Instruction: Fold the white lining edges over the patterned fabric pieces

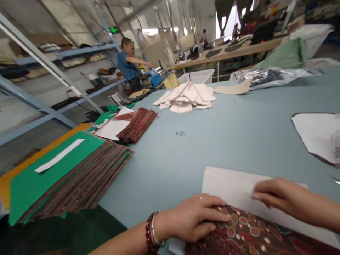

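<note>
My left hand (195, 216) lies palm down with its fingers stretched out over the edge of a dark brown fabric piece (252, 230) patterned with leaves and red. Under that fabric is a white sheet (225, 180), which shows beyond its far edge and at the lower left. Above the sheet, my right hand (276, 194) has its fingers curled together, slightly blurred; whatever they may grip is hidden. A beaded bracelet (150, 233) and a metal bangle are on my left wrist.
Patterned fabric pieces with a green sheet (87, 145) on top are stacked at the left; a rolled-looking patterned bundle (138, 124) lies behind. Cream panels (188, 95) are piled farther back. A dark-edged white panel (316, 136) lies right. A person (129, 65) stands beyond.
</note>
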Demonstrator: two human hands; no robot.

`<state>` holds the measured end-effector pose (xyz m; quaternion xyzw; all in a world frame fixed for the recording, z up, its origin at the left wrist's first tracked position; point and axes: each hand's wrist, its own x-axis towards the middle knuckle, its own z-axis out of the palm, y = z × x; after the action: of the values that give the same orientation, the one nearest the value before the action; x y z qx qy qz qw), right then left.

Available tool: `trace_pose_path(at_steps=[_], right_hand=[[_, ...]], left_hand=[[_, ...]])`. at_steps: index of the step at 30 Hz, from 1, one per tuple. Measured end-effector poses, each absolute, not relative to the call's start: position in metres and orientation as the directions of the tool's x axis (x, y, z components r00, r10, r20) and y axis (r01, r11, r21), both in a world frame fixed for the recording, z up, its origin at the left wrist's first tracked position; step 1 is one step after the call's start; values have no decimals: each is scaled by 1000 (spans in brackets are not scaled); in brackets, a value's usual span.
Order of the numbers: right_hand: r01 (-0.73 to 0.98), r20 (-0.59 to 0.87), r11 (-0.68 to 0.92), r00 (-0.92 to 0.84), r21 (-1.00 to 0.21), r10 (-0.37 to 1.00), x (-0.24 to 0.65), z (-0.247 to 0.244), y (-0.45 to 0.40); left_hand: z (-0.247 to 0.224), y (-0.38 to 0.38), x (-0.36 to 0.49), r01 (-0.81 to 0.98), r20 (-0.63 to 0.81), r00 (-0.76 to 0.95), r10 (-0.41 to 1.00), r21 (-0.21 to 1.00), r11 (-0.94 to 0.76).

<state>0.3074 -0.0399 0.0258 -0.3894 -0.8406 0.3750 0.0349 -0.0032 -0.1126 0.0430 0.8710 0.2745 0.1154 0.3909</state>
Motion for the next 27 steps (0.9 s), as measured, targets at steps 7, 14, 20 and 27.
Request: trace_pose_path(at_steps=[7,14,20,27], right_hand=[[545,-102,721,-822,-428,560,201,-3,-20],[537,-18,722,-808,-436,589,210,-16,-29],[531,-6,700,-799,-478,602,207,-16,-29],[531,10,621,-756,-577,655,212,-18,-27]], left_hand=[[45,-121,-33,362,-12,710,704,863,-351],[5,-87,-33,227,-303,122,945,936,270],[-9,-57,3,465,-301,156,941,862,199],[-9,-40,19,29,-520,140,842,853,522]])
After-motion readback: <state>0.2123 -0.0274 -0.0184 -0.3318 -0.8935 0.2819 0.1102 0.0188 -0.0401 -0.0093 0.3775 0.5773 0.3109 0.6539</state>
